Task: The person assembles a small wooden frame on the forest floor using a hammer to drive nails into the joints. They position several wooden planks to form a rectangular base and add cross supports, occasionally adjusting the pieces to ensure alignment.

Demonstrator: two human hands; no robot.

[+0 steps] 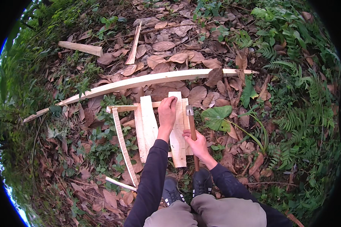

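My left hand (166, 112) rests fingers-down on the top end of a pale wooden plank (177, 142), with the fingertips pinched together as if on something too small to see. My right hand (196, 143) grips the wooden handle of a hammer (191, 120), whose metal head sits just right of the plank's upper end. A second, wider plank (147, 126) lies alongside to the left. Both planks lie across a thin wooden strip (123, 108) on the leaf-covered ground.
A long curved pale board (140, 81) runs across the ground behind the planks. A thin strip (123, 145) slants down at the left, and short offcuts (81, 48) lie farther back. Ferns and a big green leaf (217, 116) grow to the right. My shoes (187, 189) stand below.
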